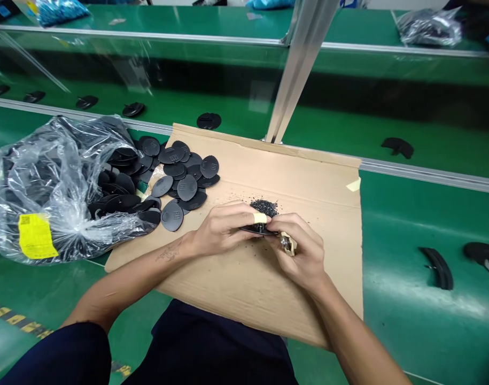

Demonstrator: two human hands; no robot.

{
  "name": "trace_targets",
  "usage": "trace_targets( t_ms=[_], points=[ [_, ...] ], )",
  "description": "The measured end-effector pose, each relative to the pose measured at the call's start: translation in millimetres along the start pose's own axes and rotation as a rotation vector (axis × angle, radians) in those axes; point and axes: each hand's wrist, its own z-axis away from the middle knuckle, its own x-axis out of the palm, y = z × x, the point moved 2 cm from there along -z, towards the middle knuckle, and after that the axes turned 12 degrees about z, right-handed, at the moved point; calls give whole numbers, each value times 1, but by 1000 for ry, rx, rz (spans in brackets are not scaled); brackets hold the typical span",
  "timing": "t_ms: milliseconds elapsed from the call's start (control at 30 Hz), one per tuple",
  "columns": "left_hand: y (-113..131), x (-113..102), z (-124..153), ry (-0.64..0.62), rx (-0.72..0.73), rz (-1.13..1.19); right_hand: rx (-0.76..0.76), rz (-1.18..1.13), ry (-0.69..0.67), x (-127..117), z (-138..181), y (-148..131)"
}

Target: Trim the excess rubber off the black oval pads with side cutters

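Note:
My left hand (228, 227) is closed on the edge of a black plastic part (257, 230), held low over the cardboard sheet (228, 278). Pale tape wraps one of its fingertips. My right hand (300, 246) is closed around a small metal tool (286, 243) with yellowish wrapping; its working end is hidden by the fingers. The right fingertips meet the near side of the same part. Just beyond both hands lies a heap of small black plastic scraps (264, 207), with crumbs scattered round it.
Many flat black oval pieces (187, 188) lie piled at the cardboard's left, spilling from a clear plastic bag (39, 176) with a yellow label. A metal post (298, 75) rises behind the cardboard. Curved black parts (439, 267) lie on the green surface at right.

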Motion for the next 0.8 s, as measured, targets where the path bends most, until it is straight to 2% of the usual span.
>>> trace_targets(
  t_ms=[267, 600, 700, 800],
  points=[
    [2, -1, 2, 59, 135, -159, -12, 33, 19, 0, 1, -2],
    [3, -1, 3, 9, 131, -215, -12, -7, 14, -1, 1, -3],
    [0, 1, 3, -51, 77, -193, 62, -101, -19, -2, -1, -4],
    [-1, 2, 2, -120, 5, -86, 210, -200, -56, -3, -4, -4]
  ],
)
